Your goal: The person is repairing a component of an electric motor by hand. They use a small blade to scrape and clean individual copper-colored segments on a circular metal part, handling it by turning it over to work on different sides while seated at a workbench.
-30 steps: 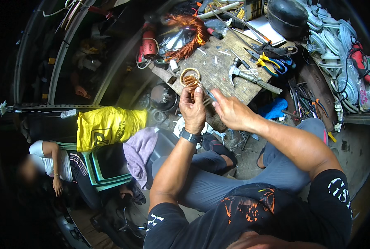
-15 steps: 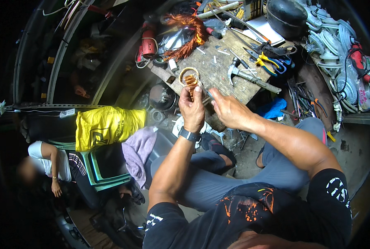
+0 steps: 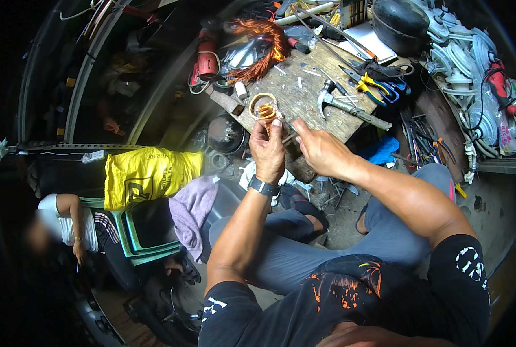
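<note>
My left hand (image 3: 268, 151) is closed round a copper-coloured wound coil piece (image 3: 265, 111) with a pale tan ring (image 3: 257, 97) at its top, held over the near edge of the wooden board (image 3: 301, 78). Just right of it, my right hand (image 3: 321, 151) grips a slim tool (image 3: 290, 126), largely covered by my fingers, with its tip beside the coil. Farther right on the board lie a claw hammer (image 3: 342, 110) and yellow-and-blue cutters (image 3: 373, 87). A small white cylinder (image 3: 240, 89) stands behind the coil.
Copper wire bundles (image 3: 269, 46) and a red tool (image 3: 207, 58) lie behind. Pale spools (image 3: 460, 81) and pliers (image 3: 443, 147) are at right. Left are a yellow sack (image 3: 148, 179), a purple towel (image 3: 191, 214) and another person (image 3: 81, 228) reclining. A black round object (image 3: 400, 23) sits at the back.
My hands keep almost the same places, with the coil and tool shifting very slightly. The other person's hand at left has moved a little and now shows something thin below it.
</note>
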`<state>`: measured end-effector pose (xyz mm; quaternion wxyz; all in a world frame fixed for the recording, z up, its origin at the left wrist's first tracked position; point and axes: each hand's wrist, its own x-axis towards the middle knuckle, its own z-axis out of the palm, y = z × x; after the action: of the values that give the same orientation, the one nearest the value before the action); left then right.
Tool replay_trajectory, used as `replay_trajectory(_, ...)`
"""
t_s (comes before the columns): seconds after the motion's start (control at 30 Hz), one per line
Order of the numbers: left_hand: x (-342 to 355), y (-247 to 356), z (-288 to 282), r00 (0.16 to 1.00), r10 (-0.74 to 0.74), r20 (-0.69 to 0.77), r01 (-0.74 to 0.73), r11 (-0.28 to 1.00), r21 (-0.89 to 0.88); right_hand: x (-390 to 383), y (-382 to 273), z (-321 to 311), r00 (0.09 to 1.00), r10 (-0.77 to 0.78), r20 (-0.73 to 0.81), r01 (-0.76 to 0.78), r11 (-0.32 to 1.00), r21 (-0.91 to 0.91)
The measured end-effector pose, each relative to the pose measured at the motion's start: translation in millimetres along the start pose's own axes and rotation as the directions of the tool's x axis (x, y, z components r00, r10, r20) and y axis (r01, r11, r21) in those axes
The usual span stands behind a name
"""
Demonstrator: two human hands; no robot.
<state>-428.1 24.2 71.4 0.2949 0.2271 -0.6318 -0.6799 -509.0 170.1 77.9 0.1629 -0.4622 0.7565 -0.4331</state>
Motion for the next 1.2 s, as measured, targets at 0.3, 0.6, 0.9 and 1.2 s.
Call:
replay_trajectory(0.3, 1, 0, -13, 0.988, -0.154, -0.022, 0.143, 0.954, -0.263, 7, 10, -11, 0.998, 0.065, -0.015, -0.065, 0.997, -0.032)
replay_trajectory(0.6, 9, -16, -22, 0.992, -0.064, -0.105, 0.104, 0.896, 0.433, 13, 31, -14, 0.982, 0.159, 0.099, -0.115, 0.929, -0.353)
replay_trajectory(0.9, 32, -81, -65, 0.885, 0.197, 0.421, -0.453, 0.566, 0.688, 25, 4, -39, 0.996, 0.09, -0.001, -0.08, 0.884, -0.461)
replay_trajectory(1.2, 17, -26, -28, 0.833, -0.023, 0.553, -0.484, 0.456, 0.747, -358, 121, -223, 0.426, 0.805, -0.412, -0.887, 0.282, -0.365)
